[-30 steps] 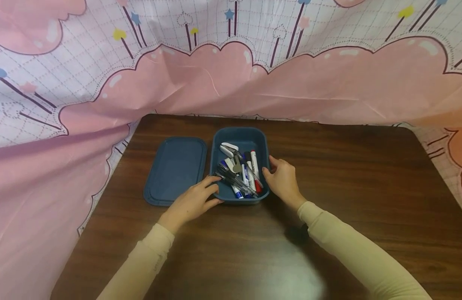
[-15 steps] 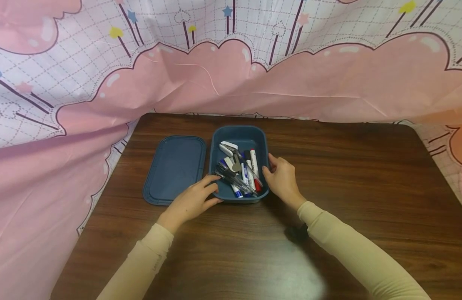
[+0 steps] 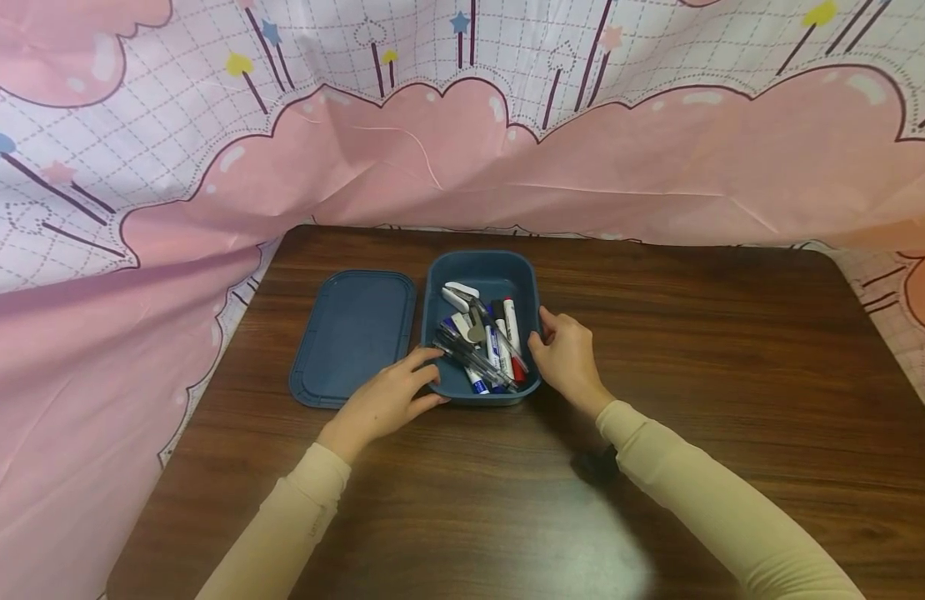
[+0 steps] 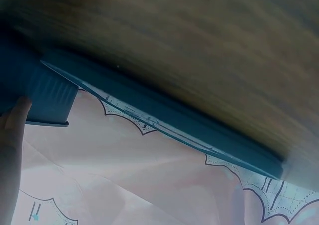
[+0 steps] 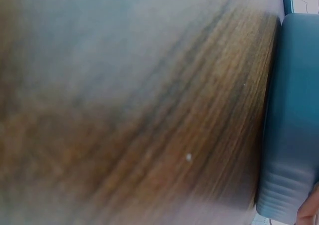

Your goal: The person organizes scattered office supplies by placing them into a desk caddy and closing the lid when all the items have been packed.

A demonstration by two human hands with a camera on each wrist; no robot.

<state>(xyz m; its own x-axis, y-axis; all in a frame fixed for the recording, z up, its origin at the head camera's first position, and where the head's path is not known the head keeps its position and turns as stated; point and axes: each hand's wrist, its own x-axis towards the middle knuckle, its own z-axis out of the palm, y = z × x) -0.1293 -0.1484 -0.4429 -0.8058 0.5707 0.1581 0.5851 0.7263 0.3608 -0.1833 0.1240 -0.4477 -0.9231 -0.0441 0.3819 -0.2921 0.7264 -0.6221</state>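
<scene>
Holding the box steady, we are gripping it from both sides with left hand and right hand. The lid is lying beside it, so the pens are showing.

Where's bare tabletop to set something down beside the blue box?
Bare wood lies right of the dark blue plastic box, out to the dark wooden table's far edge, and along the near side between the two sleeves. It is crowded left of the box: the flat blue lid lies there, with the left hand and right hand gripping the box's sides.
</scene>
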